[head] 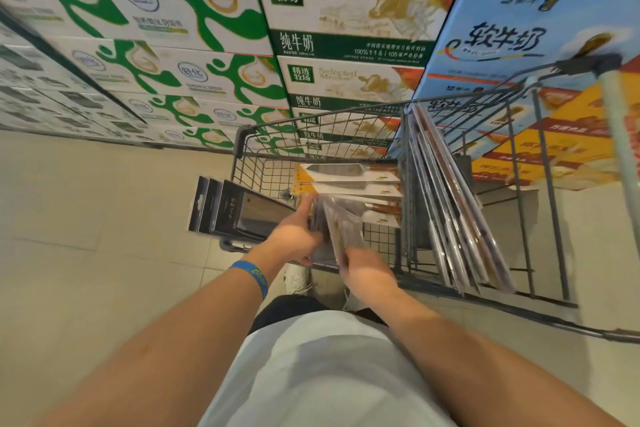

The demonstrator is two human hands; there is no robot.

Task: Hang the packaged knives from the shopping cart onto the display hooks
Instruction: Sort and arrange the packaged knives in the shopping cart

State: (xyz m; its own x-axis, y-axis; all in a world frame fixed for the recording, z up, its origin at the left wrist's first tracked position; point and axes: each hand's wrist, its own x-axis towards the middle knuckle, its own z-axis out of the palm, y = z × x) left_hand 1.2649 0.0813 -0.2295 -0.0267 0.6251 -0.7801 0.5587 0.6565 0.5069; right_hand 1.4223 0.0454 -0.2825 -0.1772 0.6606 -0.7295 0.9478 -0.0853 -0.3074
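In the grey wire shopping cart (242, 146), my right hand (367, 270) pinches the near end of the stiff, slick clear-plastic knife packs (341, 229) while my left hand (296, 236) lies against them, grip unclear; they look light, best held by the hang-hole end.

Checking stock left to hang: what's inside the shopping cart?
Flat yellow-backed knife packs, upright clear packs along one side, a clear-wrapped bundle nearest you. Whatever lies beneath the stacks is covered.
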